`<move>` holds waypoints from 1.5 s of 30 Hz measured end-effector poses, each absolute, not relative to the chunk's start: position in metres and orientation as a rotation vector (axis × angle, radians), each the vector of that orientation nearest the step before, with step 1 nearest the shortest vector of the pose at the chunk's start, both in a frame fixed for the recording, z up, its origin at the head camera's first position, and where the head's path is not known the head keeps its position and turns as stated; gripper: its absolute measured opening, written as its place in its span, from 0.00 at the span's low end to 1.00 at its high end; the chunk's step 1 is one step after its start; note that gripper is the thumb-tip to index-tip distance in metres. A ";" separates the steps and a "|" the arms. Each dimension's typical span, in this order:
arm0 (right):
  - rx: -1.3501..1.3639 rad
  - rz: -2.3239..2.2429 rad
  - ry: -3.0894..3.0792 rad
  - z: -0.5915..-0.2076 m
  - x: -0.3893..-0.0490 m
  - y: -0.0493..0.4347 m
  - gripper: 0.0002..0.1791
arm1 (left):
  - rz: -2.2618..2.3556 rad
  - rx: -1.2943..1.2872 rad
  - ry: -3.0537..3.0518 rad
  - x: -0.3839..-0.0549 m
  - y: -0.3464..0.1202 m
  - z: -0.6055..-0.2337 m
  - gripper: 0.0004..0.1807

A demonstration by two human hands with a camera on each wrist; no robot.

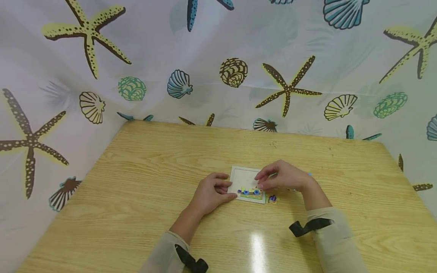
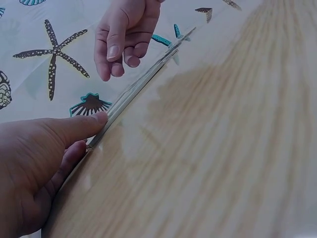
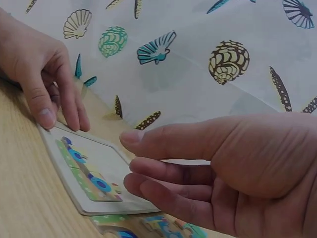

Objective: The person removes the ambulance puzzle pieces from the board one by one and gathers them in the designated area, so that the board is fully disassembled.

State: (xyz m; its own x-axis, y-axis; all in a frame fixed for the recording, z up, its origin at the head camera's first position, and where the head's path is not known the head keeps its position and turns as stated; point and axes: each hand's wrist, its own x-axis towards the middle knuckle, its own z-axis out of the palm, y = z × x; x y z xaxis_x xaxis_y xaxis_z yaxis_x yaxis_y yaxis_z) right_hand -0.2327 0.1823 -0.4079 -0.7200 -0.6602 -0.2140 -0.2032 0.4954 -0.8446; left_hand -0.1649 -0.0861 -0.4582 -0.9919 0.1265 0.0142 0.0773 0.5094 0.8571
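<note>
A white-framed puzzle board (image 1: pixel 243 176) lies on the table. Joined pieces (image 3: pixel 94 176) with a vehicle-like picture of blue wheels and yellow body fill a strip along its near side; the part beyond is bare. My left hand (image 1: pixel 209 195) holds the board's left edge, thumb on the rim near the front corner and fingers farther back. Over the board's right side hovers my right hand (image 1: pixel 286 175), thumb and fingers loosely bent and apart, with nothing visible between them. Loose puzzle pieces (image 3: pixel 168 225) lie just right of the board, partly hidden beneath that hand in the head view.
The wooden table (image 1: pixel 143 167) extends around the board on all sides. A white curtain (image 1: pixel 205 49) printed with starfish and shells hangs behind it and at both sides. Black straps (image 1: pixel 312 226) circle both sleeves.
</note>
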 end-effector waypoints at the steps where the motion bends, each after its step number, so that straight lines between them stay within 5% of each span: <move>1: -0.720 -1.159 2.216 -0.408 -0.232 0.180 0.15 | 1.527 0.182 2.682 -0.165 -0.086 -0.458 0.20; 27: -0.605 -0.862 2.422 -0.404 -0.210 0.138 0.09 | 1.607 0.217 2.626 -0.163 -0.087 -0.458 0.16; 45: -0.617 -1.064 2.268 -0.406 -0.215 0.145 0.04 | 1.603 0.215 2.635 -0.165 -0.087 -0.460 0.16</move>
State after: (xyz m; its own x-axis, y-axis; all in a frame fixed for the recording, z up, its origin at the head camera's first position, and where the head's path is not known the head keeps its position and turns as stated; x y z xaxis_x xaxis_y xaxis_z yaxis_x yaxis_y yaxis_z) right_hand -0.2149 0.1454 -0.4064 -0.7407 -0.6079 -0.2860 -0.1684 0.5801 -0.7970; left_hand -0.1650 -0.0874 -0.4598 -0.9891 0.1446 0.0294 0.0926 0.4528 0.8868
